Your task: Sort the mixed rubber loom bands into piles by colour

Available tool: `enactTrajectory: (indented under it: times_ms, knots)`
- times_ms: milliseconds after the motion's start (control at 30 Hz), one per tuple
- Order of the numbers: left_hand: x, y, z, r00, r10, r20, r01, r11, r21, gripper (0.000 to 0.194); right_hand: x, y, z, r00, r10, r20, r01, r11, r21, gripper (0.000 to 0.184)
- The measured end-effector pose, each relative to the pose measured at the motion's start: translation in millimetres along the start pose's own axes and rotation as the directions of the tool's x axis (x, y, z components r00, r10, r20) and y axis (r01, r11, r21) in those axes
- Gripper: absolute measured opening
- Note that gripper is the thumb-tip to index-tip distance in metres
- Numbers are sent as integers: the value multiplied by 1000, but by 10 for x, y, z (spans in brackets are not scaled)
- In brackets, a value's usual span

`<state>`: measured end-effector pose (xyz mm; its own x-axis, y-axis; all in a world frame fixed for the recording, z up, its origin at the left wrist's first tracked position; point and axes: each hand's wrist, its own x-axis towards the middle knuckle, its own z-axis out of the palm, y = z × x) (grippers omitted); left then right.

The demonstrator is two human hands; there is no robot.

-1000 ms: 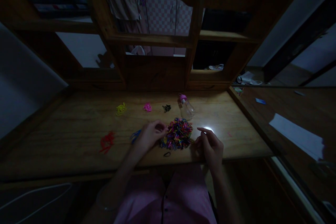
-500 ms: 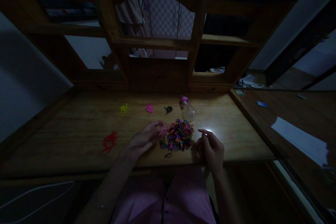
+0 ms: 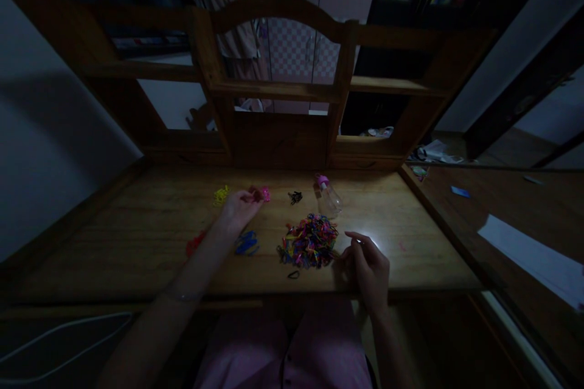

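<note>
My left hand (image 3: 241,208) reaches over the table to the pink rubber bands (image 3: 265,194), its fingertips pinched together at the pile's near side. Something pink shows at those fingertips, though the dim light blurs its outline. A heap of mixed-colour rubber bands (image 3: 312,242) lies in front of me. Just right of this heap rests my right hand (image 3: 368,260), index finger stretched out, the others curled, nothing visible in it. Blue bands (image 3: 247,243) and red bands (image 3: 195,244) lie to the left, the red partly covered by my left forearm. Yellow bands (image 3: 221,196) sit farther back.
Black bands (image 3: 295,197) and a clear bottle with a pink cap (image 3: 329,197) are behind the heap. One black loop (image 3: 293,275) lies near the front edge. A wooden shelf unit (image 3: 278,91) rises behind. White paper (image 3: 529,255) lies on the right-hand surface.
My left hand has moved from the mixed heap leftward and away from me to the pink pile. The blue bands it had covered now show. My right hand has stayed put.
</note>
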<state>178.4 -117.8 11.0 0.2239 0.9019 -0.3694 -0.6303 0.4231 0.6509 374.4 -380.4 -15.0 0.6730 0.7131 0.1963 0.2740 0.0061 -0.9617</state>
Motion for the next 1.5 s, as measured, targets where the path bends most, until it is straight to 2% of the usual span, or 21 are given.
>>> enactTrajectory:
  times_ms: [133,267,400,533,600,633,700,767,833,900,1000,1167,1367,1433,1500]
  knots:
    - [267,69,38,998,62,-1,-62,997,51,15,-4,24,-3,1000,5,-2,-5,1000,-8,28]
    - [367,3,57,990,120,74,-130,979,155,16,-3,37,-7,1000,3,10,-3,1000,-10,28]
    - [327,-42,40,973,162,164,-204,936,286,23,-5,35,-7,1000,0,11,0,1000,-2,29]
    - [81,3,81,944,252,212,-319,865,388,22,-7,29,-7,1000,11,13,-11,1000,-4,29]
    - [-149,7,150,901,310,304,-431,728,533,24,-6,25,-6,1000,8,7,-8,1000,-8,29]
    - [-280,-12,190,866,315,390,-499,603,622,26,-5,22,-6,1000,5,3,-5,1000,-12,29]
    - [-529,-102,261,789,199,581,-609,371,701,28,-4,16,-4,1000,-1,-1,1,1000,-21,29]
    - [-706,-253,298,715,70,696,-694,196,693,25,-4,6,-2,1000,-4,-1,4,1000,-31,29]
    - [-777,-421,296,653,-4,757,-756,42,653,25,-4,-6,1,1000,-5,-1,5,999,-35,29]
    - [-764,-555,275,610,-59,790,-793,-57,607,28,-5,-17,4,1000,1,2,0,999,-33,28]
    - [-710,-647,272,562,-139,815,-827,-90,555,33,-7,-24,9,1000,14,0,-14,999,-34,27]
    - [-747,-670,411,481,-174,859,-876,-63,478,39,-6,-20,13,1000,9,-5,-9,999,-40,27]
    - [-726,-804,488,318,-320,892,-943,-9,333,66,-1,-2,11,1000,-10,-12,9,999,-33,28]
    - [-689,-844,483,311,-340,888,-946,-18,324,61,-2,9,12,1000,-5,-13,4,999,-35,28]
    - [-658,-865,487,337,-321,885,-939,-40,343,46,-5,16,15,1000,-1,-13,0,999,-41,28]
